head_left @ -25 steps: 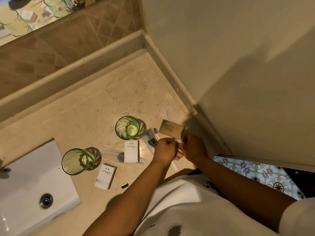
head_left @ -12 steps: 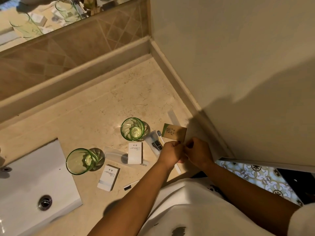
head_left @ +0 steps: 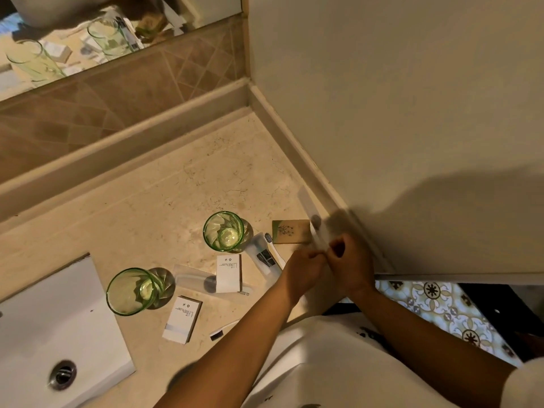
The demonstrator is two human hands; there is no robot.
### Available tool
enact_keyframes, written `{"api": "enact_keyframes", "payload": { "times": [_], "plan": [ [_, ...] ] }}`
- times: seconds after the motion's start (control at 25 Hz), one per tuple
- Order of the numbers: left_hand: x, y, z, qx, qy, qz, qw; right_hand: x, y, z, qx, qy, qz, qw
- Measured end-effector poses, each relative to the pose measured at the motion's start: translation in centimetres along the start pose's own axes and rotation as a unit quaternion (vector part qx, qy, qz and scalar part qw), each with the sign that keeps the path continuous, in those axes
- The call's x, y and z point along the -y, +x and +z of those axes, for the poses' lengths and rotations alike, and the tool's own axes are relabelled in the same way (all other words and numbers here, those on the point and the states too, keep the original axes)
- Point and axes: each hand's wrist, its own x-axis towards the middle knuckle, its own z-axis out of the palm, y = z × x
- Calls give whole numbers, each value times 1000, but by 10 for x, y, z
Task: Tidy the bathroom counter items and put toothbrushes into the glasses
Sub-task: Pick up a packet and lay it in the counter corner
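Both of your hands are pinching a clear toothbrush wrapper (head_left: 319, 234) at the counter's right edge, left hand (head_left: 303, 267) and right hand (head_left: 350, 265) touching, so you are best pulling apart gently and keeping the brush over the counter (head_left: 164, 198). Two green glasses, the far glass (head_left: 223, 231) and near glass (head_left: 132, 291), are standing empty to the left, with another toothbrush (head_left: 273, 250) lying between.

Two green glasses (head_left: 224, 231) (head_left: 131, 290) are stood upright on the pale stone worktop (head_left: 153, 201). Two white boxes (head_left: 229, 273) (head_left: 182, 319), a brown box (head_left: 290, 231), a toothbrush (head_left: 272, 245) and clear wrappers (head_left: 192, 278) are laid flat around them.
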Motion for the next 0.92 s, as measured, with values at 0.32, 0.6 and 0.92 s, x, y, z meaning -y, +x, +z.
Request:
{"api": "enact_keyframes", "payload": {
  "times": [0.32,0.6,0.92],
  "plan": [
    [-38,9,-26,-79,-112,22,990,23,-2,-10,16,162,-45,986],
    [-84,7,-69,-199,-147,70,966,64,20,-10,69,266,-70,959],
    [-122,32,-134,-237,-119,81,961,101,66,13,177,255,31,950]
  ]
}}
